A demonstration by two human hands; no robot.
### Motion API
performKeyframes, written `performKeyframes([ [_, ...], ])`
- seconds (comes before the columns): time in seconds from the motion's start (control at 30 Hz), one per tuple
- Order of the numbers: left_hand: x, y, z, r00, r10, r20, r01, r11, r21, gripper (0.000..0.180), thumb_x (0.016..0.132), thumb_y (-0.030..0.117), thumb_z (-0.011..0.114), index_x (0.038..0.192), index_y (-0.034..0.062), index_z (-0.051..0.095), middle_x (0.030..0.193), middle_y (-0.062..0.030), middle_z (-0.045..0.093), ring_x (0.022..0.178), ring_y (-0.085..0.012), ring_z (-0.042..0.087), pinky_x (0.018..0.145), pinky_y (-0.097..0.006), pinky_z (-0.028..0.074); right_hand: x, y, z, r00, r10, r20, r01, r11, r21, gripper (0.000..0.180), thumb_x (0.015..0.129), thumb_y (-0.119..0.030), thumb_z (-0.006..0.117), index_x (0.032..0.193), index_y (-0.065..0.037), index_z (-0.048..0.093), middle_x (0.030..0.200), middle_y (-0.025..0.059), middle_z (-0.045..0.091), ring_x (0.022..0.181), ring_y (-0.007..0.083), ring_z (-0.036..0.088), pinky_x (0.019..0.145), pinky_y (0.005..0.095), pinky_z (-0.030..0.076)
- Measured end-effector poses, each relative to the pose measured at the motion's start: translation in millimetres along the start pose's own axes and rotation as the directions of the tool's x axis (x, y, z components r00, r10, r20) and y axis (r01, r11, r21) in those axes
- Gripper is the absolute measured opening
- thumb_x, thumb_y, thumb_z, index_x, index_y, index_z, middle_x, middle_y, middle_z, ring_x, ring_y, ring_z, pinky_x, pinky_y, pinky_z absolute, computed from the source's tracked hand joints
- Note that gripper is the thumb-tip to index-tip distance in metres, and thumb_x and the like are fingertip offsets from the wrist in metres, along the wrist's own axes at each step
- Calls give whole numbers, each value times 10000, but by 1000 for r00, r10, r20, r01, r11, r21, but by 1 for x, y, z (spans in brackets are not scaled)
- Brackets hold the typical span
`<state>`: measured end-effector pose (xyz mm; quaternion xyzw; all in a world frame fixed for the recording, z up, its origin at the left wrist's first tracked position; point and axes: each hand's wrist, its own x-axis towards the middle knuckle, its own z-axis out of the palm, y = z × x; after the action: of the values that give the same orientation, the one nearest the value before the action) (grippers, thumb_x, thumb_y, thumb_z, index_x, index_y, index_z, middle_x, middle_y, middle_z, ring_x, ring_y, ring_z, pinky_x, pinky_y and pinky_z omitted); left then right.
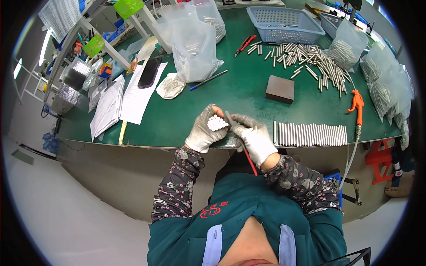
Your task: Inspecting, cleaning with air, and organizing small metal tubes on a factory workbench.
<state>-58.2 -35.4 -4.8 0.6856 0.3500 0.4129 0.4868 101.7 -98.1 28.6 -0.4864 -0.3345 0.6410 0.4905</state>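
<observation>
A bundle of short metal rods point(217, 123) is gripped in my left hand point(200, 134), their bright round ends facing up. My right hand point(256, 141), in a grey-white glove like the left one, is closed around a file point(251, 163) with a red handle. The file's grey blade stands beside the bundle's right side; whether they touch I cannot tell. Just right of my right hand, a neat row of metal rods point(310, 134) lies along the table's front edge. A dark brown square block point(280, 89) sits beyond that row.
A loose pile of rods point(310, 62) spreads before a blue basket point(286, 33). Bagged rods point(386, 82) and an orange air gun point(356, 106) with its hose stand right. Ahead are a plastic bag point(193, 55), pen point(208, 80) and red cutter point(245, 45); left, papers point(140, 97) and a phone point(149, 73).
</observation>
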Motion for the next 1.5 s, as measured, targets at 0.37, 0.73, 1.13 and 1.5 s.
performKeyframes([
  [0.37, -1, 11, 1, 998, -29, 52, 31, 999, -30, 696, 622, -82, 675, 1249, 59, 406, 818, 10, 567, 786, -77, 542, 746, -211, 434, 4, 1, -7, 998, -61, 21, 63, 994, -91, 291, 819, -145, 584, 1056, 24, 589, 864, 50, 609, 709, 82, 550, 608, 208, 454],
  [0.73, -2, 13, 0, 993, -28, 118, 37, 997, -69, 803, 613, -69, 643, 1338, 74, 328, 832, -8, 576, 797, -94, 544, 772, -225, 433, 10, -4, -13, 1000, -25, 3, 25, 986, -167, 236, 835, -164, 582, 1012, -10, 556, 689, 25, 536, 520, 92, 519, 464, 214, 434],
  [1.13, -1, 14, 1, 996, -64, 55, 63, 998, 16, 931, 597, -51, 668, 1403, 151, 250, 849, -16, 578, 851, -121, 536, 838, -259, 410, 10, -8, -14, 998, 25, 57, -14, 982, -189, 212, 840, -166, 564, 986, -13, 562, 675, 22, 533, 490, 85, 501, 445, 202, 417],
  [1.5, -1, 11, 0, 990, -104, 93, 113, 988, -105, 931, 629, -49, 656, 1419, 169, 214, 846, -8, 575, 828, -100, 525, 819, -239, 409, 25, -33, -22, 967, -99, 235, 226, 760, -609, 209, 838, -153, 524, 1013, -44, 555, 697, 12, 545, 520, 70, 501, 458, 212, 404],
])
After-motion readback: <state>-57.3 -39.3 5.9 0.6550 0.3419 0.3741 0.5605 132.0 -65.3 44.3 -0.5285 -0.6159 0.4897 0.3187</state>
